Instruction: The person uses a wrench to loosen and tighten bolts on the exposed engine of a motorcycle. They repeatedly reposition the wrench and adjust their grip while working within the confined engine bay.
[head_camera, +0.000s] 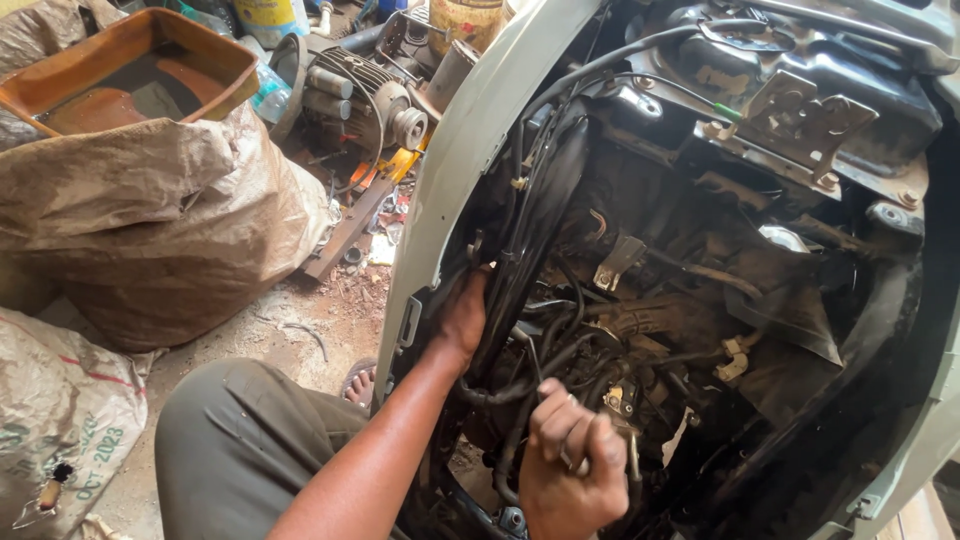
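You are reaching your left hand (462, 318) deep behind the bundle of thick black rubber hoses and cables (535, 225), just inside the edge of the pale grey-white metal body panel (470, 140); its fingers are hidden there, so I cannot tell whether it is grasping or loose. It seems to be bracing or parting the bundle to give the other hand room. You are clenching your right hand (572, 462) into a fist around a small metal tool or fitting, mostly hidden, low in the greasy black engine bay (700, 300), touching the tangled hoses. Room is tight: the panel edge is hemming your left wrist, and brackets are crowding the right. Behind you, 2 brown woven sacks (150, 220) and a worn orange plastic tray (130, 70) are sitting on the dirt floor (310, 330).
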